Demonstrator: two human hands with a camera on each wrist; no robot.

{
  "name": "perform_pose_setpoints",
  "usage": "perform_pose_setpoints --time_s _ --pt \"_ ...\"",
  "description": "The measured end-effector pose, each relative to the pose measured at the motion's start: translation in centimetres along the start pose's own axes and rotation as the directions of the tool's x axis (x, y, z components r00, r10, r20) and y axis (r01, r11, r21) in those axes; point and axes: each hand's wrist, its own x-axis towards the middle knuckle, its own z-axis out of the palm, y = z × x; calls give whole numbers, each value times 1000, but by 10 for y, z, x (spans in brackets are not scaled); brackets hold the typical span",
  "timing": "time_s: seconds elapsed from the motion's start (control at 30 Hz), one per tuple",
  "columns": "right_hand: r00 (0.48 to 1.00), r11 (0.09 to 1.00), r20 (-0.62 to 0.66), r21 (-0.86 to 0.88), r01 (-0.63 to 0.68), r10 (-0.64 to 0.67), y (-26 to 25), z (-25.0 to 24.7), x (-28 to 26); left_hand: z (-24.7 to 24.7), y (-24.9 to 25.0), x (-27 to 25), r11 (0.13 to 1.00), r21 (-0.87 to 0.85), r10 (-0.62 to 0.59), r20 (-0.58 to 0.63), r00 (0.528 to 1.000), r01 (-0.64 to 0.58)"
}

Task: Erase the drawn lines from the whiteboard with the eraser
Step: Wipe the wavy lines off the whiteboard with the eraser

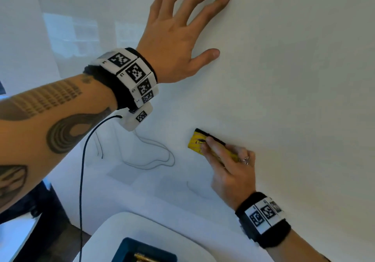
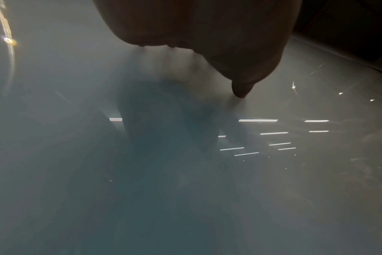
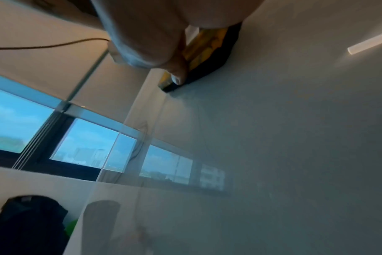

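Observation:
A white whiteboard (image 1: 294, 79) fills the head view. Thin dark drawn lines (image 1: 150, 156) loop on it at lower centre, with a fainter curve (image 1: 194, 190) below. My right hand (image 1: 225, 160) grips a yellow eraser (image 1: 197, 142) with a black felt side, which is pressed against the board to the right of the lines. In the right wrist view the eraser (image 3: 207, 50) shows under my thumb with its felt on the board. My left hand (image 1: 182, 30) lies flat on the board above, fingers spread. In the left wrist view the palm (image 2: 207, 25) looms dark over the board.
A white table (image 1: 125, 227) stands at the bottom, with a dark blue tray (image 1: 129, 247) holding a gold-coloured item. A black cable (image 1: 82, 180) hangs from my left wrist. Windows (image 3: 83, 146) and a dark bag (image 3: 28, 224) show in the right wrist view.

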Motion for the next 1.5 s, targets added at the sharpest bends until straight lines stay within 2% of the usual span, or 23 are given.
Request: perform_pose_setpoints --time_s 0.03,0.1,0.2,0.3,0.33,0.4,0.5,0.57,0.6,0.67,0.73,0.77,0.83,0.9,0.97,1.03,1.13,1.2,1.23,1.27,1.33,1.43,1.5 --pt "1000 1000 1 13 -16 16 -8 9 -8 -1 0 0 1000 8 -3 12 1000 3" --pt "990 996 113 29 79 -82 -21 25 -44 -4 -1 0 1000 21 -10 30 999 9" --pt "883 948 348 64 313 -315 -12 29 -110 -6 -3 0 999 33 8 42 999 -10" --pt "817 920 436 75 386 -378 11 9 -125 -5 -5 1 999 25 21 42 999 -22" --pt "823 919 423 69 389 -380 16 0 -115 -4 -6 1 999 25 23 41 999 -24" --pt "885 937 318 34 347 -340 20 -13 -74 -2 -5 0 1000 17 24 39 999 -25" --pt "992 991 33 -67 120 -118 19 -18 14 -3 -6 -1 1000 7 20 46 999 -20" --pt "993 998 -120 -53 -22 15 15 -11 54 -4 -7 0 1000 9 25 52 998 -25" --pt "988 998 -152 -36 -45 39 8 -3 62 -5 -7 0 1000 12 27 57 998 -28" --pt "994 1000 -108 -13 -2 1 -10 15 49 -5 -8 1 1000 11 28 66 997 -29" --pt "990 992 71 -2 124 -123 -28 33 -1 -6 -10 0 1000 9 20 58 998 -21" --pt "959 979 201 2 205 -201 -33 37 -34 -5 -10 0 1000 6 19 55 998 -19" --pt "853 939 413 13 345 -319 -28 34 -98 -4 -8 0 1000 2 23 51 998 -23" --pt "794 925 500 45 377 -347 -12 19 -128 -3 -9 1 1000 5 22 45 999 -22" --pt "810 928 468 71 365 -354 8 -2 -115 -1 -10 0 1000 1 15 35 999 -15" --pt "878 940 348 32 339 -329 19 -20 -66 -1 -8 0 1000 -5 18 34 999 -18" --pt "985 985 100 -86 147 -138 19 -28 26 -2 -8 -1 1000 -8 9 41 999 -8" --pt "999 997 -41 -78 -2 -1 9 -15 64 -3 -9 0 1000 0 3 45 999 -3" --pt "997 998 -68 -47 -30 26 -3 -4 71 -4 -8 0 1000 5 1 50 999 -2" --pt "998 1000 -55 -16 -18 17 -18 10 67 -4 -8 -1 1000 12 4 51 999 -4" --pt "994 995 61 46 88 -91 -49 45 30 -4 -9 -1 1000 25 2 45 999 -3" --pt "911 966 321 69 251 -259 -69 76 -51 -7 -10 0 999 33 5 44 999 -6" --pt "889 963 372 85 254 -267 -62 71 -72 -9 -19 1 998 19 56 39 998 -57"
